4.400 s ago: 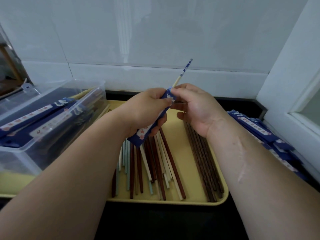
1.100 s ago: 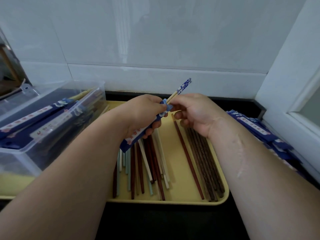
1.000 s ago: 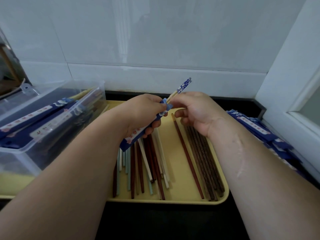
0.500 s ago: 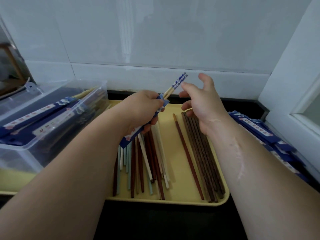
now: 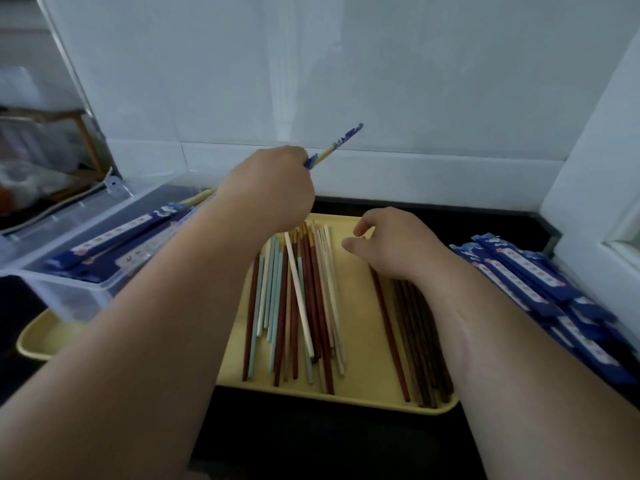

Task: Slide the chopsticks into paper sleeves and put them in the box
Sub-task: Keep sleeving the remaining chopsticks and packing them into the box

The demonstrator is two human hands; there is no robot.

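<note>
Left hand [image 5: 270, 192]: fingers wrapped round a sleeved chopstick pair [image 5: 341, 142], patterned tops poking out toward 1 o'clock, above the yellow tray [image 5: 360, 389]. Right hand [image 5: 391, 244]: fingers loosely curled, holding nothing, over the dark brown chopsticks [image 5: 415, 341]. Sleeving looks done, so this is the boxing step. Next: carry the pair to the clear plastic box [image 5: 69, 289] at 9 o'clock and lay it parallel to the pairs there. Spare paper sleeves [image 5: 540, 282] at 3 o'clock.

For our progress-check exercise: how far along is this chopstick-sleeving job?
Done: several sleeved pairs lie in the clear box. In hand: the left hand grips a pair in its sleeve, ends poking out; the right hand holds nothing. Left: many loose chopsticks on the yellow tray, more sleeves stacked at right.
</note>
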